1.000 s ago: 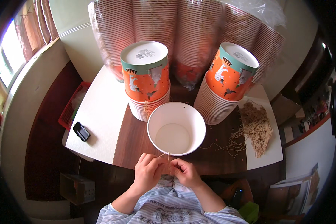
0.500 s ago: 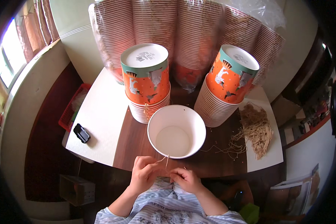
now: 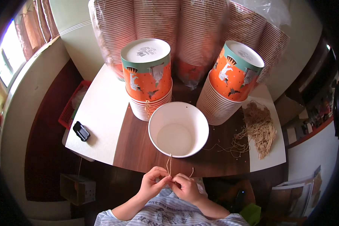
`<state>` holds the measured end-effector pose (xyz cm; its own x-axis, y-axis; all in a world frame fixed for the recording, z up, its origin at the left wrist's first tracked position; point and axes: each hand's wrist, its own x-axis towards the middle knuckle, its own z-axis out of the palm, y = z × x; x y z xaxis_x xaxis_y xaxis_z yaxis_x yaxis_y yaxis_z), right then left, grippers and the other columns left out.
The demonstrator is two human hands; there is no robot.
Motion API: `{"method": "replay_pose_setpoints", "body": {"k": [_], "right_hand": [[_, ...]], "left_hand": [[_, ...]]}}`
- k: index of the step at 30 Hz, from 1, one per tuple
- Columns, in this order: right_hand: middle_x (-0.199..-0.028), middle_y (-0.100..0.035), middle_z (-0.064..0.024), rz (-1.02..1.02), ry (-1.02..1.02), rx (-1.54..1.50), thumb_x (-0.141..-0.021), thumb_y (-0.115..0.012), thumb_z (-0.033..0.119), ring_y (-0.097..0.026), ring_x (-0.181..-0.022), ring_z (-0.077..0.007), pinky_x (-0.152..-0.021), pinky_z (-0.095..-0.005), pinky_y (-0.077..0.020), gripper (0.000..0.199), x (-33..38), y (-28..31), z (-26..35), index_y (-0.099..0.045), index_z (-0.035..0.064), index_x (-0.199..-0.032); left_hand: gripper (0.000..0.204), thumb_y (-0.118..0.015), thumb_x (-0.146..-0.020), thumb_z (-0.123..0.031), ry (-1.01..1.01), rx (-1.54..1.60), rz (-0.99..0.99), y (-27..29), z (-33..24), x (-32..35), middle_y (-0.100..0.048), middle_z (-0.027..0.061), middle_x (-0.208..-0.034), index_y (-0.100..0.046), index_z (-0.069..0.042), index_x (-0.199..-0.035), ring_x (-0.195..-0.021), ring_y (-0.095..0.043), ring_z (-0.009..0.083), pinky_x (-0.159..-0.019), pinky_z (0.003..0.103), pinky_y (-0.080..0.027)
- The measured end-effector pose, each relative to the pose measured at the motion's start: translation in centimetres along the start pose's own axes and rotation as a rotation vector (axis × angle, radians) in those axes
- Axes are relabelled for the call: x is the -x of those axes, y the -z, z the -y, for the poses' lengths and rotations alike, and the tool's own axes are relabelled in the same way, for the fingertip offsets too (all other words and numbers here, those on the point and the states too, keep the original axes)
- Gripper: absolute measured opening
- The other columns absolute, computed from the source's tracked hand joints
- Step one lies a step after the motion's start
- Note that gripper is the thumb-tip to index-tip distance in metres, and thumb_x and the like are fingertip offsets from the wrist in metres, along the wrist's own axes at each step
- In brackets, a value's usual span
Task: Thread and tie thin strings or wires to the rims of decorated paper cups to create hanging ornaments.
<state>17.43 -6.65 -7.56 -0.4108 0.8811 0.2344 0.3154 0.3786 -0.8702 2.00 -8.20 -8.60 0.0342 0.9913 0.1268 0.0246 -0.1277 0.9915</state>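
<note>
fingers of our left hand [image 3: 152, 184] are pinched together on a thin tan cord [image 3: 170, 165]; those of our right hand [image 3: 186, 188] meet them and seem closed on it too, with a short loose end poking up beyond the knuckles. two strands run from the pinch to the near rim of a white tub [image 3: 178, 132], standing mouth up on the brown middle of the table [image 3: 132, 150], just past our hands; how the cord is fastened there is too small to tell. we would do well to grip close to where the strands meet, match their lengths and pull gently, since so light a tub could slide or tip. behind it stand a left stack [image 3: 150, 81] and a right stack [image 3: 237, 77] of upturned orange tubs; rightward lies a tangled yarn heap [image 3: 260, 130].
</note>
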Motion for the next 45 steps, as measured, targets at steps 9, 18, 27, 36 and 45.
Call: {"method": "replay_pose_setpoints", "body": {"k": [9,18,27,36,45], "right_hand": [[-0.060,-0.049,-0.0078,-0.054,0.199,0.285,-0.072,-0.059,0.005,-0.056,-0.054,-0.0247,-0.046,-0.0345,-0.0442,0.010,-0.5,0.8,0.4,-0.049,0.0072,-0.070],[-0.063,-0.056,-0.0025,0.140,0.301,0.412,-0.063,-0.059,0.005,-0.058,-0.057,-0.0195,-0.049,-0.0309,-0.0461,0.007,0.7,0.0,-0.3,-0.055,0.0092,-0.066],[-0.070,-0.061,-0.0045,0.417,0.195,0.597,-0.067,-0.053,0.013,-0.062,-0.063,-0.0197,-0.049,-0.0331,-0.0485,0.005,1.6,-0.4,-1.2,-0.054,0.0107,-0.072],[-0.069,-0.061,-0.0056,0.341,0.152,0.606,-0.070,-0.055,0.014,-0.062,-0.063,-0.0219,-0.050,-0.0357,-0.0486,0.006,1.4,-0.6,-1.4,-0.055,0.0095,-0.074],[-0.068,-0.060,-0.0039,0.500,0.196,0.621,-0.071,-0.052,0.013,-0.062,-0.062,-0.0201,-0.048,-0.0354,-0.0491,0.007,1.2,-1.3,-1.6,-0.056,0.0101,-0.076]], "left_hand": [[0.006,-0.059,-0.082,-0.004,0.326,0.486,0.010,-0.8,-1.1,-0.8,-0.051,0.0021,-0.085,-0.058,0.003,-0.082,-0.079,-0.049,0.0086,-0.070,0.021,-0.040],[0.005,-0.059,-0.084,-0.007,0.312,0.650,-0.031,0.0,-1.4,-2.9,-0.052,-0.0026,-0.077,-0.057,-0.002,-0.083,-0.071,-0.046,0.0046,-0.066,0.018,-0.039],[0.007,-0.060,-0.084,-0.007,0.192,0.516,-0.126,-0.7,-1.0,-4.5,-0.057,-0.0012,-0.084,-0.059,0.000,-0.085,-0.078,-0.050,0.0035,-0.069,0.018,-0.041],[0.004,-0.059,-0.083,-0.002,0.059,0.055,-0.217,-0.7,0.0,-4.2,-0.057,-0.0030,-0.074,-0.058,0.001,-0.083,-0.068,-0.049,0.0019,-0.060,0.016,-0.040],[0.007,-0.062,-0.081,-0.005,0.125,0.175,-0.229,-0.9,-1.3,-5.1,-0.058,0.0000,-0.073,-0.059,0.001,-0.080,-0.068,-0.050,0.0035,-0.059,0.018,-0.040]]}}
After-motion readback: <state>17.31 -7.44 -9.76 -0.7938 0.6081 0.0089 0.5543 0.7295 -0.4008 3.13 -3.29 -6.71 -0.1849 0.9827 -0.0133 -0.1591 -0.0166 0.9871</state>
